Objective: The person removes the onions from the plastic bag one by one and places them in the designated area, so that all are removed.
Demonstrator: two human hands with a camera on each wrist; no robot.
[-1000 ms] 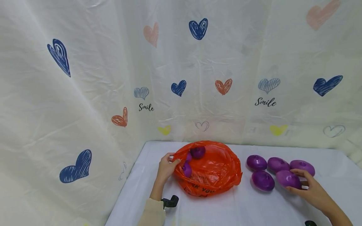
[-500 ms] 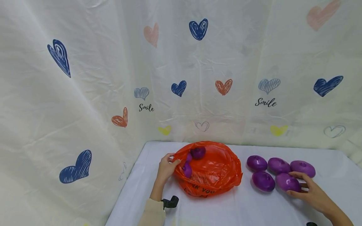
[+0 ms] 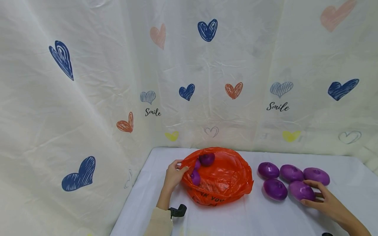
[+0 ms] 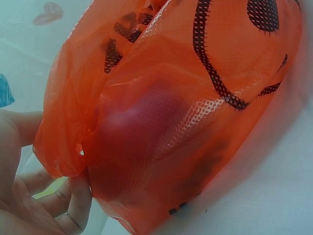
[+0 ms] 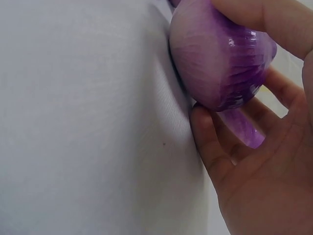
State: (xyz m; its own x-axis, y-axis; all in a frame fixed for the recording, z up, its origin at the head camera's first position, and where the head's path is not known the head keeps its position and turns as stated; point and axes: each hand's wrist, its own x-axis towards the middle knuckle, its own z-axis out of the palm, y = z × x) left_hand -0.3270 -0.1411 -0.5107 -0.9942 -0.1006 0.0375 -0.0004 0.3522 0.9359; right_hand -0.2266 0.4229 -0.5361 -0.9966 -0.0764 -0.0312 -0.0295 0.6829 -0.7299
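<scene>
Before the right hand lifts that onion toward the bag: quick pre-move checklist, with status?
1. Right hand has the onion: ok, fingers and thumb curl round it in the right wrist view.
2. Onion clear of the table: cannot tell, it looks to be resting there.
3. Left hand holds the bag's rim: ok, it pinches the orange bag at its left edge.
4. Bag mouth open: ok, two onions show inside.
5. Path from onion to bag: not ok at table level, another onion lies between; lift over it.
6. Room left in the bag: cannot tell.
</scene>
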